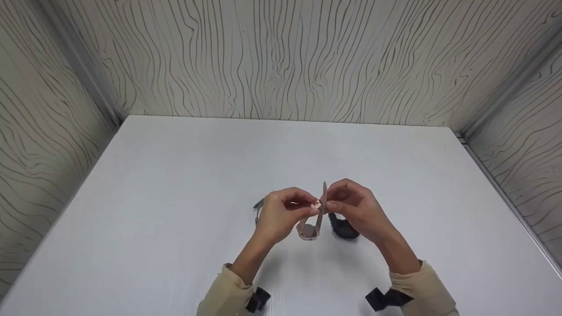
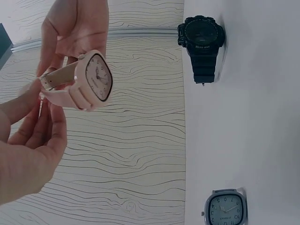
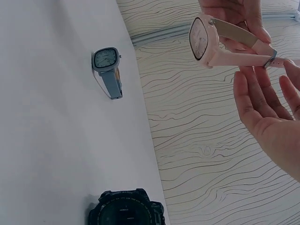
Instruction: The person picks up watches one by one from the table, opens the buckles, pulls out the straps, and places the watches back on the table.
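Note:
A pink wristwatch (image 1: 309,231) with a squarish face hangs below both hands above the table, its strap ends brought together in a loop. My left hand (image 1: 277,216) pinches the strap near the buckle between thumb and fingertips. From the other side, my right hand (image 1: 361,210) pinches the strap, whose tip sticks up between the hands. In the right wrist view the buckle (image 3: 270,59) sits around the strap at the fingertips. The left wrist view shows the pink watch's dial (image 2: 99,77) turned towards the camera.
On the white table (image 1: 175,184), a black chunky sports watch (image 1: 344,229) lies by my right hand. A grey-blue square watch (image 3: 106,58) lies beyond my left hand, partly hidden by it in the head view. Wood-patterned panels (image 1: 272,57) wall the table's back and sides.

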The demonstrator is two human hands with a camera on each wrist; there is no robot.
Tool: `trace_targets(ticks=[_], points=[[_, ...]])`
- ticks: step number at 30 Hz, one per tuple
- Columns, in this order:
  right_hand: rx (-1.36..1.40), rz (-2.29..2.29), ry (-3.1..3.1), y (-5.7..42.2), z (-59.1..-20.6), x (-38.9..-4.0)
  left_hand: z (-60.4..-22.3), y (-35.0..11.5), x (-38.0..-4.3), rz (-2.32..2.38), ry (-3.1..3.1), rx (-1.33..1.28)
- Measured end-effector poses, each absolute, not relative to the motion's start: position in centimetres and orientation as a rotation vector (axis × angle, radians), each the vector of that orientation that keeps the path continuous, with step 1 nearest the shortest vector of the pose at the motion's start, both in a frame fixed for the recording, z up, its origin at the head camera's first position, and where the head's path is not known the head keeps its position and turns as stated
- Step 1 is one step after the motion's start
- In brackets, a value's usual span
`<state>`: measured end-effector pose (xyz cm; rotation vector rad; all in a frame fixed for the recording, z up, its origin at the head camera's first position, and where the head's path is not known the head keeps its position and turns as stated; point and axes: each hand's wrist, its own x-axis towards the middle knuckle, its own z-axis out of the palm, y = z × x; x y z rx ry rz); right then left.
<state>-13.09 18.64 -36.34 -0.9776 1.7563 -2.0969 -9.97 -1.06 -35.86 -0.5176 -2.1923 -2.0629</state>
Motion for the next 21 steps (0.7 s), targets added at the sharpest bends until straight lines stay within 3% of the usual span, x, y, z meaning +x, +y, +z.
trace_targets(ticks=[21], points=[[-0.799,-2.052,2.005,18.13,-36.03,-12.40,-36.01,-1.07,-9.80,-2.031,-2.199,-0.490]])
